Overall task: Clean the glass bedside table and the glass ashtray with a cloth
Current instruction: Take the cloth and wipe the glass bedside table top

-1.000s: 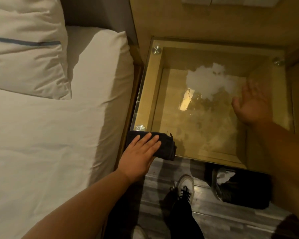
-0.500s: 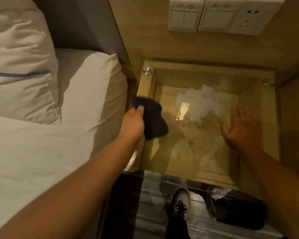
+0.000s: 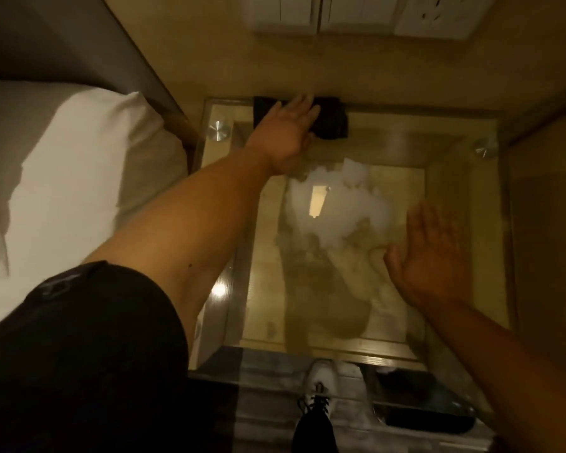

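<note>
The left hand (image 3: 286, 130), fingers flat, is now pressing the dark cloth (image 3: 330, 120) at the glass surface's (image 3: 471, 197) far edge, up from its left side; the right hand (image 3: 433, 259) is staying flat, released.

Dark folded cloth (image 3: 327, 120): moved from the glass desk's (image 3: 464, 158) near-left corner to its far edge.
Left hand (image 3: 288, 132): now flat on the cloth there.

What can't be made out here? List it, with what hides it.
Head view only:
- Cloth: its middle is covered by the left hand pressing on it.
- Wall switches and socket: cut off by the top edge, blurred.
- Ashtray: none recognisable; only a dark shape shows through the glass table, low down.
- Right hand: whether it touches the glass is unclear.
</note>
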